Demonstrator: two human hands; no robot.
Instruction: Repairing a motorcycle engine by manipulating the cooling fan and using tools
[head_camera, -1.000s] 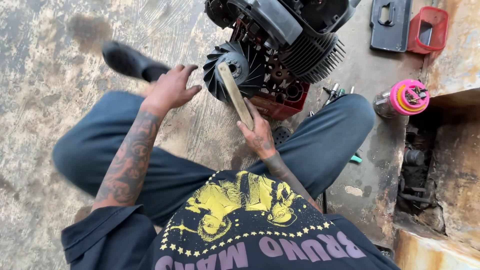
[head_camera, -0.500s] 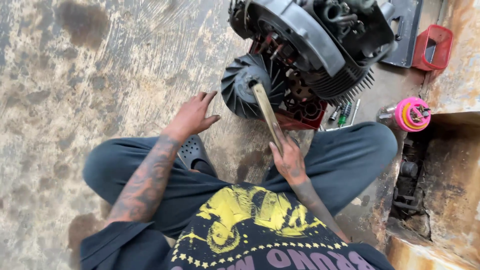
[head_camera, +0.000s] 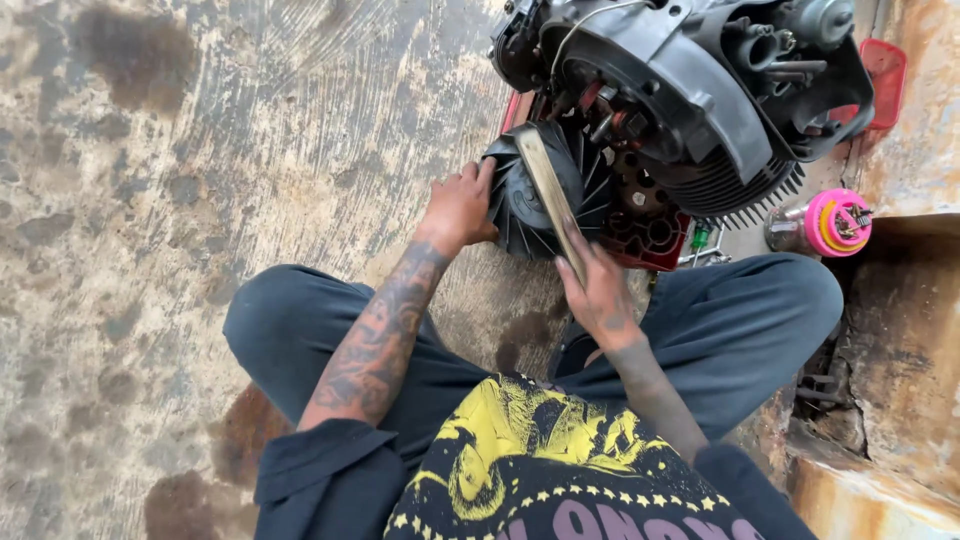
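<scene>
Against the black fan (head_camera: 530, 215), left hand (head_camera: 460, 208) presses; right hand (head_camera: 600, 295) grips a brush (head_camera: 548, 195).

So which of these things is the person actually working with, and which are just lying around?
In use:
- left hand on the black finned fan wheel
- right hand holding a flat brass-coloured bar across that wheel
- the small engine carrying the wheel

Lying about:
- pink and yellow spool
- red tray by the wall
- green-handled tool, partly hidden
</scene>
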